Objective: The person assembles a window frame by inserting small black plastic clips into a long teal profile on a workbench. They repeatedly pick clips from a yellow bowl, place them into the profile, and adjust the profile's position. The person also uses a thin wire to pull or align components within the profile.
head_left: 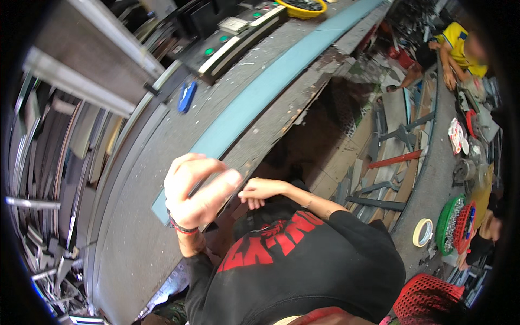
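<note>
My left hand (194, 190) is raised above the near end of a long light-blue strip (260, 97), slightly blurred. Its fingers are bent, with a gap between thumb and fingers and nothing visible in them; whether it touches the strip I cannot tell. The strip lies lengthwise on a grey workbench (130, 227) and runs to the far right. My right hand (264, 190) hangs by the bench's right edge, fingers loosely bent and apart, holding nothing. A small blue tool (187, 97) lies left of the strip, its kind unclear.
Long profiles (70, 146) fill a rack at left. A yellow basket (311, 12) stands at the far end. Across a gap, a second bench (420, 200) bears a tape roll (428, 233) and a green basket (443, 227). A person in yellow (455, 40) sits beyond.
</note>
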Tool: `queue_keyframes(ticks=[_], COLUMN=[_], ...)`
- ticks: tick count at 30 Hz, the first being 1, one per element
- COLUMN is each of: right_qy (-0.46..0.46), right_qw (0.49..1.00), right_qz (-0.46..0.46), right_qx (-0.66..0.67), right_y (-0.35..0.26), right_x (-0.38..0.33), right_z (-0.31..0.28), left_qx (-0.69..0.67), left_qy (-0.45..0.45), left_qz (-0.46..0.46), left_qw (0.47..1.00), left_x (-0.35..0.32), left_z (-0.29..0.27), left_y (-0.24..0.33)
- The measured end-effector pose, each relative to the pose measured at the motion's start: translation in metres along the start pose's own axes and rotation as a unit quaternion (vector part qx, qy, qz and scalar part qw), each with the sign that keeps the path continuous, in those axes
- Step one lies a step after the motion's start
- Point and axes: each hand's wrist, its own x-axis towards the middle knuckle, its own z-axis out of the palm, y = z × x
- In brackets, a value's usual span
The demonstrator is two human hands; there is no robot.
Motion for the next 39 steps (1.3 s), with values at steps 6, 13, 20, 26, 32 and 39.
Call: queue_keyframes(ticks=[6,13,20,26,32,39], right_qy=[0.342,0.481,0.471,0.650,0.665,0.559], right_qw=[0.938,0.875,0.882,0.680,0.595,0.679], right_qz=[-0.040,0.025,0.002,-0.214,-0.125,-0.086], right_qx=[-0.037,0.059,0.015,-0.264,-0.434,-0.469], right_y=[0.078,0.132,0.106,0.016,-0.015,-0.019], right_x=[-0.112,-0.219,-0.280,-0.275,-0.253,-0.259], right_z=[-0.139,-0.262,-0.383,-0.516,-0.596,-0.618], left_qx=[-0.356,-0.391,-0.449,-0.343,-0.279,-0.260], left_qy=[-0.066,-0.210,0.077,0.151,0.153,0.103], left_qz=[0.124,0.056,0.262,0.258,0.254,0.262], left_qw=[0.924,0.894,0.851,0.890,0.913,0.924], left_x=[0.160,0.290,0.307,0.308,0.307,0.317], left_z=[0.082,0.155,0.200,0.189,0.199,0.222], left_y=[0.013,0.032,0.005,0.001,-0.025,-0.068])
